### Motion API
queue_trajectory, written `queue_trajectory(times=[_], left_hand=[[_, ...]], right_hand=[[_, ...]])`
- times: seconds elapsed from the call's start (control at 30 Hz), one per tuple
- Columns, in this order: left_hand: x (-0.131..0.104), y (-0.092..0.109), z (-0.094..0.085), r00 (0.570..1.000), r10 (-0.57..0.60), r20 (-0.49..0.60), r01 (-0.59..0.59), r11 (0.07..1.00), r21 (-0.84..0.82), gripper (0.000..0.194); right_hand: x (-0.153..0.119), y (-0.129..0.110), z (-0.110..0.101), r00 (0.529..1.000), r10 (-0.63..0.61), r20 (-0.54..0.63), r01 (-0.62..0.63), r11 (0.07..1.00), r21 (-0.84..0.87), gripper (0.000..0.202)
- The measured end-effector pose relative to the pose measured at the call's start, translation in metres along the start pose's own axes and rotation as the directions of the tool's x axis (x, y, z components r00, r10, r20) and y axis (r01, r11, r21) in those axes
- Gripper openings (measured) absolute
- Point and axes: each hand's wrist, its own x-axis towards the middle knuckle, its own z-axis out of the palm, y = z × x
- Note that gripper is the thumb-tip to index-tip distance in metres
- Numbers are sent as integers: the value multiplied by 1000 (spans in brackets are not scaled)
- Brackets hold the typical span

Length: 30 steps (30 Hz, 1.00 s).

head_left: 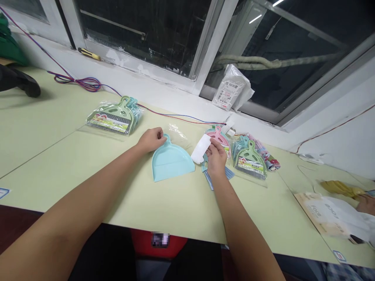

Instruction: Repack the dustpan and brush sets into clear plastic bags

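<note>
A light blue dustpan (172,162) lies on the pale yellow-green table, its handle pointing away from me. My left hand (151,139) pinches the dustpan's handle with fingers closed. My right hand (216,156) is closed on a white paper card (201,149), raised to the right of the dustpan. Below that hand lies a small blue brush (208,177), partly hidden by the hand and wrist. A clear plastic bag (177,132) rests behind the dustpan. Just past my right hand is a packaged pink dustpan set (219,136), partly covered.
Packaged green dustpan sets stand at left (113,117) and right (251,162). A bundled cable (84,82) runs along the wall. On the sill are a screwdriver (90,54) and a white plastic packet (230,89). A tissue pack (325,214) and another person's hand (366,205) are far right.
</note>
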Motion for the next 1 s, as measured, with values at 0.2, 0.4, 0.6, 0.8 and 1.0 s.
queue_trajectory(times=[0.2, 0.4, 0.6, 0.8, 1.0], left_hand=[[0, 3, -1, 997, -58, -45, 60, 997, 44, 14], [0, 3, 0, 998, -63, -31, 64, 998, 30, 15], [0, 2, -1, 997, -60, -39, 61, 997, 38, 15], [0, 1, 0, 998, -55, -38, 57, 998, 42, 14], [1, 0, 2, 999, -43, -28, 44, 998, 39, 13]], right_hand=[[3, 6, -6, 1000, -1, 9, 2, 992, -127, 46], [2, 5, -9, 998, -48, 34, 54, 975, -217, 46], [20, 3, -26, 990, -131, -48, 94, 882, -461, 33], [14, -4, -27, 997, 74, -14, -71, 864, -499, 27], [1, 5, -8, 980, 194, 52, -150, 879, -452, 25]])
